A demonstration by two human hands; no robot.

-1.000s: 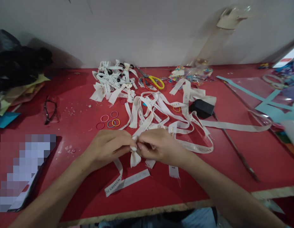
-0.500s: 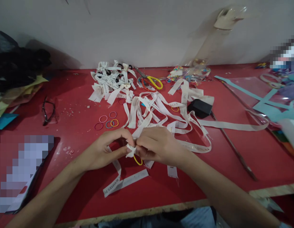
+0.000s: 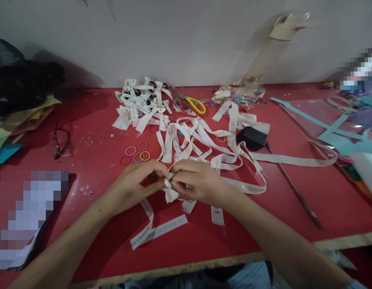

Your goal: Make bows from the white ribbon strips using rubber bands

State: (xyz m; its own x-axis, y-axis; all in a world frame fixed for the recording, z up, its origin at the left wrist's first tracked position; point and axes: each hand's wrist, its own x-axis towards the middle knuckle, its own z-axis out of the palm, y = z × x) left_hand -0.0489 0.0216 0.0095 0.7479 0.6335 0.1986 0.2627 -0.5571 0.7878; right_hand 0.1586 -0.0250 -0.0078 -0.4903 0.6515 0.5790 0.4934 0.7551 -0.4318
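The long ribbon (image 3: 234,120), white with dark print, lies in loops across the red table (image 3: 113,249), beyond the hands. A cut strip (image 3: 169,228) with similar print lies on the near side. Smallest is the bow (image 3: 170,192), off-white and gathered at its middle, a short crumpled tail flaring toward the near edge; it is between the two hands, above the table. The right hand (image 3: 200,180) pinches it with thumb and curled fingers, knuckles up. The left hand (image 3: 137,180) grips its other side, thumb and forefinger arched around a gap.
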